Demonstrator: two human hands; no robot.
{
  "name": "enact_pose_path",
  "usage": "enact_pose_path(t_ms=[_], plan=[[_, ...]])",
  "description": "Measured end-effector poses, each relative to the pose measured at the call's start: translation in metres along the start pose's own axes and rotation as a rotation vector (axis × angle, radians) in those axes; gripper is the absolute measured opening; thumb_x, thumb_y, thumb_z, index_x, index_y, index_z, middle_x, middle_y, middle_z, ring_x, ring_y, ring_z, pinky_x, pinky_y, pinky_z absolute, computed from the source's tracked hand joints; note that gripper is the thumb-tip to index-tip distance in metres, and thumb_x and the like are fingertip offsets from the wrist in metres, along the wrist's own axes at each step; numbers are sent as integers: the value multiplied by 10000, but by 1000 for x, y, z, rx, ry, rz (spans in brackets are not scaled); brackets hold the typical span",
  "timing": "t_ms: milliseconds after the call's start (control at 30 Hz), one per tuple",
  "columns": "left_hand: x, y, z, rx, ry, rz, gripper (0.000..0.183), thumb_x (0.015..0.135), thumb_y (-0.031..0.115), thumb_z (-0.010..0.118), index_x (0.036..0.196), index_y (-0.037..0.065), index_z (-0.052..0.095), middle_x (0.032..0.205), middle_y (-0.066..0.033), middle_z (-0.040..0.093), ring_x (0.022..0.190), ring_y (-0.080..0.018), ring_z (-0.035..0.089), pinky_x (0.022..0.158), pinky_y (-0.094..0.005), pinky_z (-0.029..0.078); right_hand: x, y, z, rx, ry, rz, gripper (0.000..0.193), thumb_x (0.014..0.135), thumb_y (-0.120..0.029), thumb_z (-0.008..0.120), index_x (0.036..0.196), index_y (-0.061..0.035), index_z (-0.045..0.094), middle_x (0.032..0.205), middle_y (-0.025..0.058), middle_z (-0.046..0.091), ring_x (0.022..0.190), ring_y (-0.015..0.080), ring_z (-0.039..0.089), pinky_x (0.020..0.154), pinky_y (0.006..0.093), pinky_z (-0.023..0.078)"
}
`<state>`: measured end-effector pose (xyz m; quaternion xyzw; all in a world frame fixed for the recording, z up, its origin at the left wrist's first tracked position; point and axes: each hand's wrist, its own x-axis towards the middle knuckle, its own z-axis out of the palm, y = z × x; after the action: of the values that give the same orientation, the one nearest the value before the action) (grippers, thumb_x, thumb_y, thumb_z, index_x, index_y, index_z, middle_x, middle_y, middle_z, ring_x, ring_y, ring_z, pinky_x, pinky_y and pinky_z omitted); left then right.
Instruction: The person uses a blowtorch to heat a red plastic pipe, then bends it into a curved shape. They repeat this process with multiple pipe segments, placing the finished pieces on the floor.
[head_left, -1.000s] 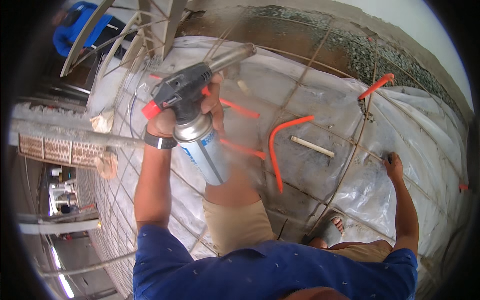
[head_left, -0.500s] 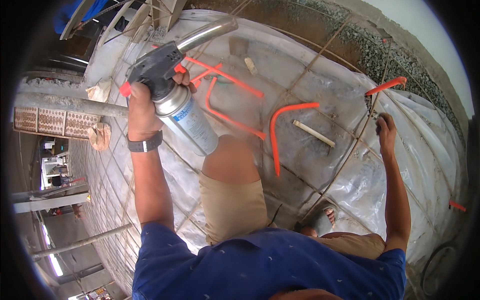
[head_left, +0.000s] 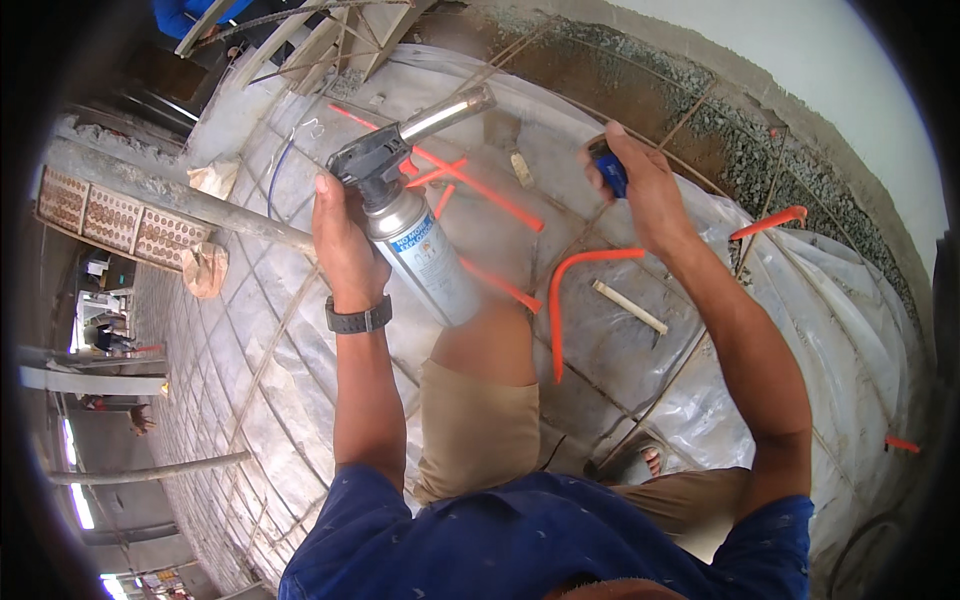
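My left hand [head_left: 346,245] is wrapped round a gas torch [head_left: 428,262], with a silver canister, a black head and a metal nozzle slanting up to the right. The canister's lower end is just above my knee. To the right, my right hand [head_left: 652,195] is raised and closed on a small blue lighter [head_left: 609,172], apart from the nozzle tip. Below and between the hands lies a bent orange pipe [head_left: 557,320]. Several more orange pipes [head_left: 490,195] lie behind the torch, which partly hides them.
Clear plastic sheeting [head_left: 700,400] covers the ground under a grid of steel bars. A pale stick [head_left: 630,307] lies beside the bent pipe. An orange pipe end [head_left: 770,222] sticks up at right, near gravel [head_left: 800,190] and a wall. A grey pole [head_left: 180,195] crosses at left.
My right hand has risen from low on the right toward the torch nozzle, and the blue lighter now shows in it. The left hand and torch have shifted right and slightly down in view.
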<state>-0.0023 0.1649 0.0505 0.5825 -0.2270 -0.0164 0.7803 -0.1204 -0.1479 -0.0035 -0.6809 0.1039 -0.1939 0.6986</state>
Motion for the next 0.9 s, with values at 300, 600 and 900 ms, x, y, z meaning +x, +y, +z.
enact_pose_path(t_ms=[300,600,900], plan=[[-3,4,7,114,137,28,723,1187,597,372,1371,-57,622,1049,-253,794,837,-351,790,773,-455,647,-1,-37,49,250,-15,3,489,1142,-428,524,937,-30,720,712,16,601,626,119,523,591,299,409],[3,7,20,92,168,-54,664,1196,525,375,1257,-58,689,942,-218,796,787,-326,784,720,-444,642,16,-33,77,434,77,-27,415,1111,-368,492,958,-27,673,671,26,560,553,113,447,491,302,313],[3,6,27,185,149,-31,682,1204,529,336,1256,-57,682,952,-216,798,744,-306,778,696,-425,645,16,-46,79,574,28,113,397,1105,-353,493,969,-15,652,650,37,532,540,135,432,483,320,291]])
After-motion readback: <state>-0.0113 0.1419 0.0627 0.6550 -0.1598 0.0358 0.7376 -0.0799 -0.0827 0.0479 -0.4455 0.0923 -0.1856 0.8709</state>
